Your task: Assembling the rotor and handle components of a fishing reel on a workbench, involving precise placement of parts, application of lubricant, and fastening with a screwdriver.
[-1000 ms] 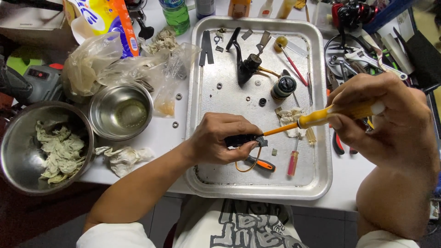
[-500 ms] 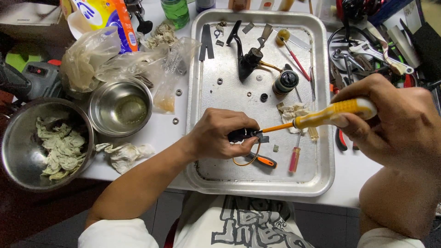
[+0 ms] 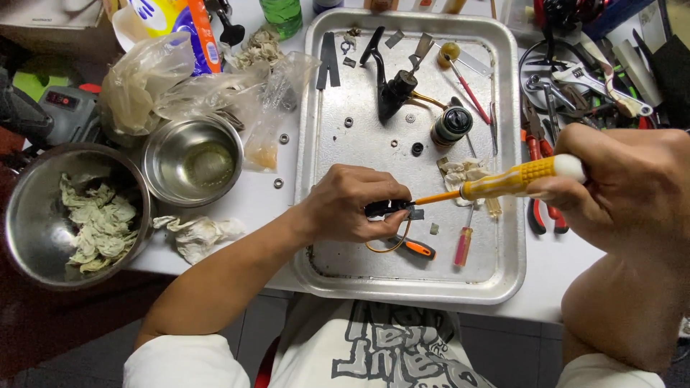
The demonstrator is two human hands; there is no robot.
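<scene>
The left hand [image 3: 352, 205] is closed around a small black metal part [image 3: 388, 208], pinning it over the steel tray [image 3: 503, 273] on the counter. The right hand [image 3: 625, 187] grips a yellow-handled screwdriver [image 3: 514, 179], tip at the part. A screw looks mid-turn; steady axial pressure seems needed.

Silver tray [image 3: 503, 284]: on it yellow-handled screwdriver [image 3: 514, 179] with orange shaft, black part [image 3: 384, 208], red driver [image 3: 462, 246]; left of it steel bowls [image 3: 192, 159].

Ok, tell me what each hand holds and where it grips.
Left hand pinches a small black part at one end; right hand grips the yellow screwdriver by its handle.
</scene>
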